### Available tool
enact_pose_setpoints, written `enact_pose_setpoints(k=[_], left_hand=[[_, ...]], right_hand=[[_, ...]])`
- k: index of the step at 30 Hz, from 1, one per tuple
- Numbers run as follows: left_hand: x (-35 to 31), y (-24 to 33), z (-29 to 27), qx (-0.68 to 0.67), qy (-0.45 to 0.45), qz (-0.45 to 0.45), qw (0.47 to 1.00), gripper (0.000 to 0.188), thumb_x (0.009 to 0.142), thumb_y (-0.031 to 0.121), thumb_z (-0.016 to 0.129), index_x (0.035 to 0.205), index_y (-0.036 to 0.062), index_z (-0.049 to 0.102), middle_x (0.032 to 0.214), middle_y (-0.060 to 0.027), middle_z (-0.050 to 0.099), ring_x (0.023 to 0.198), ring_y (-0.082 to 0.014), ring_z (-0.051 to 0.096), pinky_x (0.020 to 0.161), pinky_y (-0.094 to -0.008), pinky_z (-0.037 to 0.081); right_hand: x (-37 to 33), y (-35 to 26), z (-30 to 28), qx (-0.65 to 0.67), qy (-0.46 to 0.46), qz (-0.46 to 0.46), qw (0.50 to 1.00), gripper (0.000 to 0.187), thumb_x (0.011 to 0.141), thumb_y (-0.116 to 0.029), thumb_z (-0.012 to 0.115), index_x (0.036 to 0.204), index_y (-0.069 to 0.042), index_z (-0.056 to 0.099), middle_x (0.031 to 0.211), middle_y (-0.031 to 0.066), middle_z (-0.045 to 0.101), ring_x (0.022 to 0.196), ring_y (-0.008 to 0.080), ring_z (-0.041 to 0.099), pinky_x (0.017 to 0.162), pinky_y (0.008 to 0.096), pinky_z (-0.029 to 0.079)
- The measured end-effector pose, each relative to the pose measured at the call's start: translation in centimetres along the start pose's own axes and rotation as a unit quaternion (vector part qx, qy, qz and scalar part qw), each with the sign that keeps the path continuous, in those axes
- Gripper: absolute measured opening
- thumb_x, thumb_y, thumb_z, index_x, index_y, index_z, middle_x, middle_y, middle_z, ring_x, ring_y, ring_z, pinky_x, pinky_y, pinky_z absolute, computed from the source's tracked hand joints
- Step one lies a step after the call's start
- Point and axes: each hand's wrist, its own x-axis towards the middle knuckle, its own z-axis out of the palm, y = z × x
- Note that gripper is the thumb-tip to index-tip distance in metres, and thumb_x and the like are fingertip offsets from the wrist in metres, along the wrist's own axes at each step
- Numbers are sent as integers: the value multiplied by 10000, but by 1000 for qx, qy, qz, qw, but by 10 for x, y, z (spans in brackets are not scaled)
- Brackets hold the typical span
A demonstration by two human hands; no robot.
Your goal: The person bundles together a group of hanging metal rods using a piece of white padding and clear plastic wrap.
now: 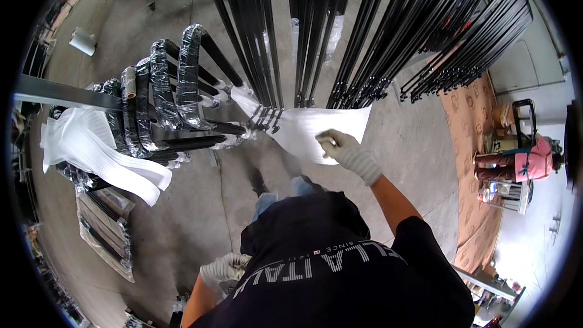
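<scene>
Right hand (347,154), gloved, over the white sheet (303,132) at the black rods' lower ends; fingers curled, grip indeterminable. Left hand (225,269), gloved, beside the black shirt (346,279); fingers bent, contents indeterminable.

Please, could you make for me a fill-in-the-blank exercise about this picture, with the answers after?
The left hand, like the right hand, wears a ____.
The hand nearer the white sheet by the black rods is the ____ one.
The wrapped frames at left are coloured ____.
The co-worker's top at far right is coloured ____.
Answers: glove; right; black; pink.
</scene>
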Motion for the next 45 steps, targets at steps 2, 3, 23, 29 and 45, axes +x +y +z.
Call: enact_pose_setpoints(k=[2,3,23,29,45], left_hand=[[18,30,-8,60,-33,88,994,383,707,251,671,967,-4,553,818,-25,581,721,-104,554,666,-235,456],[27,53,-16,38,-34,102,993,391,714,244,661,987,-9,541,873,-52,578,771,-127,554,692,-251,457],[184,243,22,543,300,489,614,274,672,-48,499,919,68,524,932,-114,553,893,-244,531,785,-329,429],[269,213,14,290,386,396,781,448,714,-34,496,1150,32,421,1139,-142,465,1060,-214,450,889,-294,375],[242,184,5,225,375,356,826,169,775,16,486,914,49,576,879,-41,590,814,-105,531,759,-228,405]], right_hand=[[28,-18,6,-37,29,-11,999,330,785,-302,446,1060,-136,520,932,103,596,850,247,565,761,332,421],[39,-28,3,-75,46,-10,996,342,783,-301,439,1074,-137,513,953,102,593,874,259,560,780,339,415],[92,49,26,202,-47,140,968,328,749,-277,607,948,-29,527,687,66,575,532,145,562,448,246,435],[93,60,29,277,-61,82,956,300,719,-157,646,965,-41,519,639,33,535,468,109,468,416,236,385],[74,56,5,301,-67,137,941,338,738,-303,600,906,-39,472,691,66,552,562,135,552,479,238,435]])
